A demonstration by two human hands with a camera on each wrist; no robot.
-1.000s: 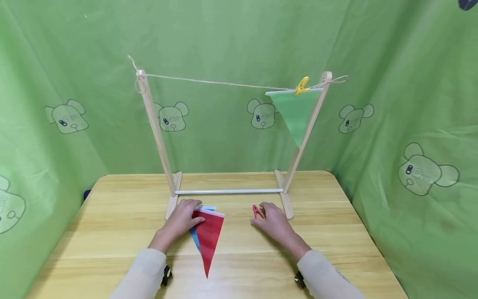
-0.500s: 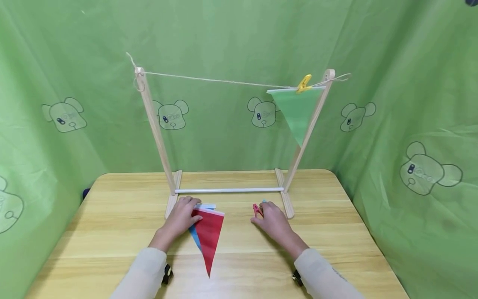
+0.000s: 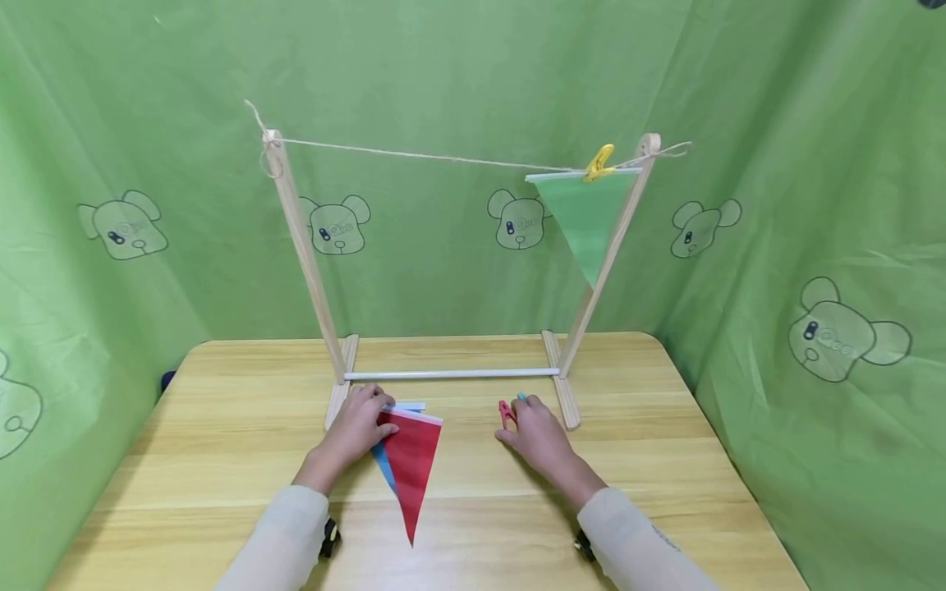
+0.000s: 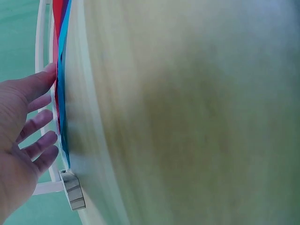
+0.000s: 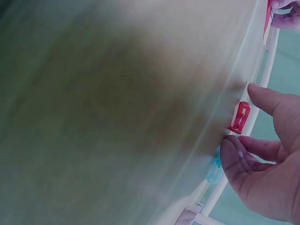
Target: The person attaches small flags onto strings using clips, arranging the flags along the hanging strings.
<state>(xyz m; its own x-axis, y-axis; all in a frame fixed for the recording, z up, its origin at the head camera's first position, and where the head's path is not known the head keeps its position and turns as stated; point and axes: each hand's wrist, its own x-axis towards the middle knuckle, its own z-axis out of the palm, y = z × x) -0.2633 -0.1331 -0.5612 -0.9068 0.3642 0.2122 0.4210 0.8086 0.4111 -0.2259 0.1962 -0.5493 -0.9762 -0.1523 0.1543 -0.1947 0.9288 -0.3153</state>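
A red triangular pennant with a white top edge lies over a blue pennant on the table. My left hand is at their upper left corner; in the left wrist view its thumb touches the red pennant's edge, the other fingers loosely bent and apart. My right hand is low over the table, thumb and fingers spread around a red clothespin without visibly gripping it. A light blue clothespin sits just beyond its fingers, partly hidden by them.
Behind the hands stands a wooden frame with a white crossbar. A twine line runs between its posts. Near the right post, a yellow clothespin holds a green pennant. Green cloth surrounds the table.
My left thumb has drawn back slightly to the left on the red pennant. Beyond my right fingers, more of the light blue clothespin shows. The camera view has shifted a little.
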